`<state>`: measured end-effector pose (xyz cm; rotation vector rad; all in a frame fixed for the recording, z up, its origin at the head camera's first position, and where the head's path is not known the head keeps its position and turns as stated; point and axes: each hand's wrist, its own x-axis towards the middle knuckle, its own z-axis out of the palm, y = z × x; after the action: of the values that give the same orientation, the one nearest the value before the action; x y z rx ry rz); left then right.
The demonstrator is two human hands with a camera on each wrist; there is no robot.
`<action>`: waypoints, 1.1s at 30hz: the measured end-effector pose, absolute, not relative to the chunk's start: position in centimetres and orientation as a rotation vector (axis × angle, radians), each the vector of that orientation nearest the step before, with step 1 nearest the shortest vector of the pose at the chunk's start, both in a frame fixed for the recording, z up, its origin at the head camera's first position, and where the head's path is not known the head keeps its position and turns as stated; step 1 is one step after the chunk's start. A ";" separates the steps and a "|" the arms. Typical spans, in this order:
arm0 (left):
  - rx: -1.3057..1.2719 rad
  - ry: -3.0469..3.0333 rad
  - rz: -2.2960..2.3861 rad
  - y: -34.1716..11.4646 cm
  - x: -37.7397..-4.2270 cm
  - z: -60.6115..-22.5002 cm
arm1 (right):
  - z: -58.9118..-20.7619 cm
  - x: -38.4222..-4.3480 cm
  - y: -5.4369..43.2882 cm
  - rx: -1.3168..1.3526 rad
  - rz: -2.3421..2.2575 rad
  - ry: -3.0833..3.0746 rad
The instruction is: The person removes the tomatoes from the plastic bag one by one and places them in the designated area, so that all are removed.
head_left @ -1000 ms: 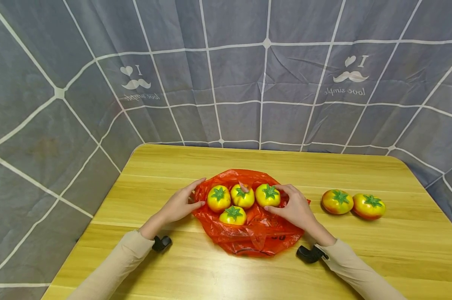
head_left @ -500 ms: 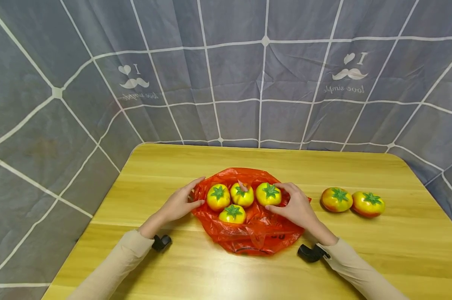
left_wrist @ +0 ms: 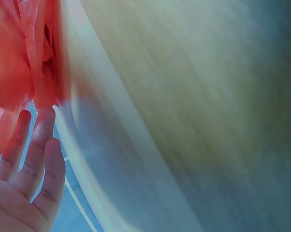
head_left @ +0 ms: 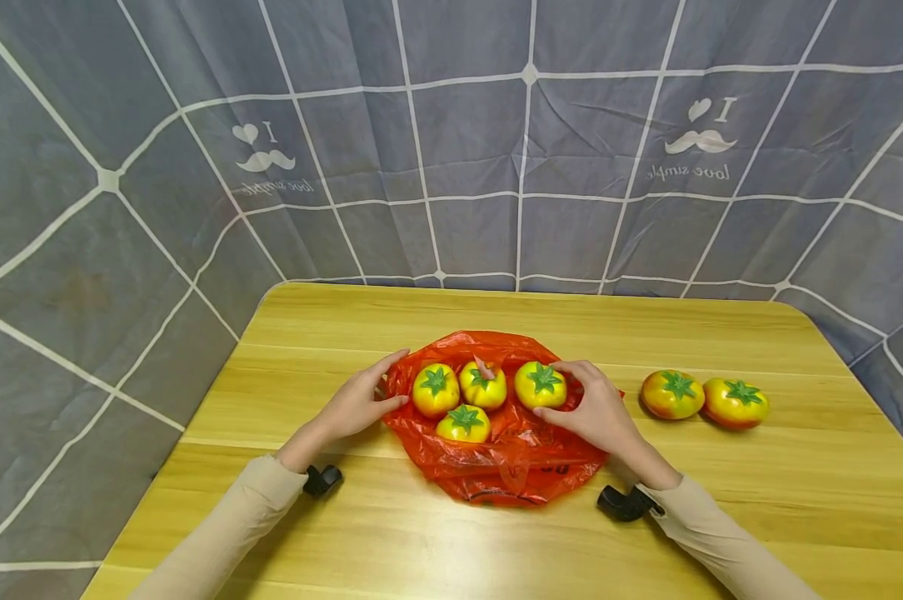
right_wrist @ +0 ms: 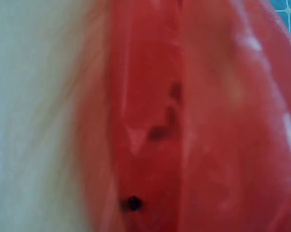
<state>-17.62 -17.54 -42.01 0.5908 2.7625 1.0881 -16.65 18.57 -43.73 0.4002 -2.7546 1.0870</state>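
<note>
- The left hand is at the bag's left edge, as it was a second ago; in its wrist view the fingers lie nearly straight and grasp nothing, apparently just steadying the film.
- The bag lies spread on the table, its mouth facing up; it has hardly changed, so the left hand's support seems enough.
- Inside, the left fruit, the near fruit and the middle fruit sit clustered, unmoved among themselves.
- The right fruit, also within the bag, has slid slightly right, so the gap to the middle fruit is wider; its placing looks not quite finished.
- The right hand has edged right with it, thumb at the near side and fingers at the far right, grasping it lightly, I judge; its wrist view shows only blurred red film.
- Farther right, two fruits lie side by side on the table, untouched: four in, two out.
</note>
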 end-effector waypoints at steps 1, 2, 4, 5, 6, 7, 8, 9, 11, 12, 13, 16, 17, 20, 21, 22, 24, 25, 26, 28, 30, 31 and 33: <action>0.592 2.763 1.088 -17.6 -17.6 -42.0 | -43.7 -16.6 18.6 0.399 1.086 -2.757; 0.594 2.763 1.088 -17.6 -17.6 -42.0 | -43.6 -16.6 18.6 0.398 1.084 -2.759; 0.593 2.760 1.091 -17.6 -17.6 -42.0 | -43.5 -16.5 18.7 0.397 1.083 -2.760; 0.592 2.760 1.092 -17.6 -17.6 -42.0 | -43.5 -16.5 18.8 0.396 1.083 -2.761; 0.592 2.760 1.093 -17.6 -17.6 -42.0 | -43.4 -16.5 18.8 0.395 1.083 -2.761; 0.590 2.760 1.092 -17.6 -17.6 -42.0 | -43.3 -16.4 18.9 0.395 1.085 -2.759; 0.589 2.761 1.093 -17.6 -17.6 -42.0 | -43.3 -16.4 19.0 0.395 1.087 -2.759; 0.589 2.762 1.092 -17.6 -17.6 -42.0 | -43.2 -16.3 19.0 0.393 1.087 -2.760; 0.587 2.765 1.088 -17.6 -17.6 -42.1 | -43.1 -16.2 19.2 0.388 1.085 -2.761; 0.587 2.766 1.088 -17.6 -17.6 -42.1 | -43.1 -16.1 19.3 0.388 1.082 -2.761; 0.589 2.768 1.086 -17.6 -17.6 -42.1 | -43.0 -16.1 19.4 0.386 1.078 -2.761; 0.587 2.776 1.080 -17.6 -17.6 -42.2 | -42.8 -15.8 19.6 0.388 1.065 -2.756; 0.588 2.779 1.079 -17.6 -17.6 -42.3 | -42.8 -15.7 19.7 0.388 1.060 -2.756; 0.589 2.786 1.076 -17.6 -17.6 -42.3 | -42.7 -15.5 19.8 0.388 1.053 -2.746; 0.590 2.787 1.076 -17.6 -17.5 -42.3 | -42.6 -15.4 19.9 0.388 1.051 -2.741; 0.592 2.787 1.077 -17.7 -17.5 -42.3 | -42.6 -15.3 20.0 0.383 1.048 -2.740; 0.600 2.787 1.076 -17.7 -17.5 -42.3 | -42.4 -15.1 20.1 0.374 1.044 -2.735; 0.602 2.789 1.072 -17.7 -17.4 -42.3 | -42.3 -15.1 20.2 0.369 1.041 -2.735; 0.601 2.788 1.072 -17.7 -17.4 -42.3 | -42.2 -15.0 20.3 0.362 1.041 -2.738; 0.605 2.788 1.072 -17.6 -17.4 -42.3 | -42.1 -14.8 20.5 0.348 1.036 -2.744; 0.606 2.789 1.073 -17.6 -17.4 -42.2 | -41.8 -14.7 20.7 0.335 1.036 -2.750; 0.607 2.789 1.074 -17.6 -17.4 -42.2 | -41.8 -14.7 20.8 0.330 1.038 -2.751; 0.612 2.791 1.074 -17.6 -17.4 -42.2 | -41.6 -14.6 21.0 0.324 1.038 -2.748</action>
<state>-17.45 -17.58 -42.18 0.6123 2.7906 1.0738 -14.58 20.97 -41.64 0.3237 -2.7475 1.0379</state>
